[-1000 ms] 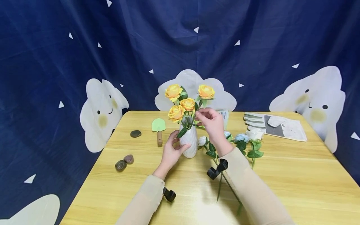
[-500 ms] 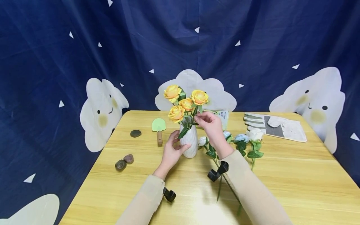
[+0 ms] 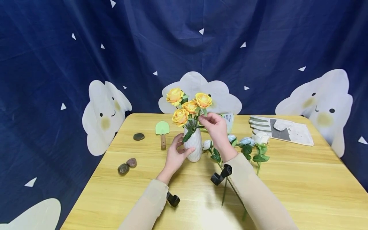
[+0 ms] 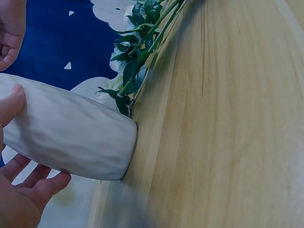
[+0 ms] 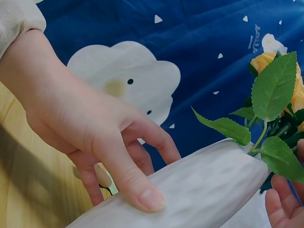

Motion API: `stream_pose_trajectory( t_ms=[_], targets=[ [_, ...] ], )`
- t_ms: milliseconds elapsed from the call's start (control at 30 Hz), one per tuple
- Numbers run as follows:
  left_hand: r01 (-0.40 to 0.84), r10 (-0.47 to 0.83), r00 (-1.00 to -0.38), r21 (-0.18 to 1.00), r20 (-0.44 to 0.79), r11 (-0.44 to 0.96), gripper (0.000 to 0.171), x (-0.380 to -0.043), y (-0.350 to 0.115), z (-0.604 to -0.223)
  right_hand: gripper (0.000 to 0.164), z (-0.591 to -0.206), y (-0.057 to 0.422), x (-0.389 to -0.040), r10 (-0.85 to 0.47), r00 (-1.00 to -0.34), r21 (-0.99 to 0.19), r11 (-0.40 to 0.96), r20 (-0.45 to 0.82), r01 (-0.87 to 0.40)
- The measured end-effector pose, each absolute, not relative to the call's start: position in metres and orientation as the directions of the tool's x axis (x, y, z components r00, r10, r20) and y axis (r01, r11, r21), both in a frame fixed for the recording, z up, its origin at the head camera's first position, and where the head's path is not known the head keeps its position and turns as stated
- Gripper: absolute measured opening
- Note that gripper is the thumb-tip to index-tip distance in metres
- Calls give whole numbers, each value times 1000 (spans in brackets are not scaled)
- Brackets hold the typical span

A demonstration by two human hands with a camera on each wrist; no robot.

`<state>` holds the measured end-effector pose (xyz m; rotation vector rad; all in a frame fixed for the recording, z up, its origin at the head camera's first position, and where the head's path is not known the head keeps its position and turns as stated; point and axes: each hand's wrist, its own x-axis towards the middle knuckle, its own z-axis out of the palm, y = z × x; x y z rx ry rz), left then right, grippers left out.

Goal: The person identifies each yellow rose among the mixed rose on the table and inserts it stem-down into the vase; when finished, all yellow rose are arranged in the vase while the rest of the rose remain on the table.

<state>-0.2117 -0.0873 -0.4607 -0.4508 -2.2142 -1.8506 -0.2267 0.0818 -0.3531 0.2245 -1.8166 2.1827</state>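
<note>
A white textured vase [image 3: 196,147] stands upright on the wooden table, holding several yellow roses [image 3: 180,117]. My left hand [image 3: 176,155] grips its side, thumb on the near face and fingers round the far left; the left wrist view shows this hand [image 4: 21,199] round the lower body of the vase [image 4: 71,128]. Above the vase mouth, my right hand [image 3: 217,130] pinches the stem of the rightmost yellow rose [image 3: 203,100]. Only fingers [image 5: 278,204] of that hand show at the right wrist view's edge, near green leaves [image 5: 274,85]; the pinch itself is cut off there.
White and pale blue roses [image 3: 247,141] lie right of the vase, stems toward the front. A work glove [image 3: 283,129] and a printed packet [image 3: 229,120] lie behind. On the left are a green trowel [image 3: 162,129] and several stones [image 3: 123,169].
The rightmost yellow rose has come down and left toward the other blooms, with my right hand lowering slightly. In the last half second it barely moves. My left hand stays on the vase.
</note>
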Motion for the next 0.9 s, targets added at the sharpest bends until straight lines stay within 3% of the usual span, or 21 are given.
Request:
stream_pose_trajectory(
  t_ms=[167,267,400,600,767,900],
  targets=[
    [369,90,-929,915,359,163,66,-212,-88,-461,12,-355,83,-229,104,-957,-948,-147,270,-283],
    [359,90,-933,920,348,160,67,-213,-89,-461,2,-356,83,-232,88,-965,-957,-130,248,-258],
    [342,94,-939,927,331,154,69,-213,-91,-460,14,-357,85,-232,65,-968,-962,-121,241,-247],
    [346,119,-936,927,330,145,69,-202,-92,-440,4,-357,93,-230,38,-976,-964,-158,212,-216],
    [343,151,-934,931,323,127,66,-196,-96,-431,6,-359,111,-223,19,-982,-968,-165,188,-189],
    [317,175,-940,940,294,125,66,-196,-107,-438,19,-368,135,-217,26,-980,-974,-106,199,-200]
  ],
)
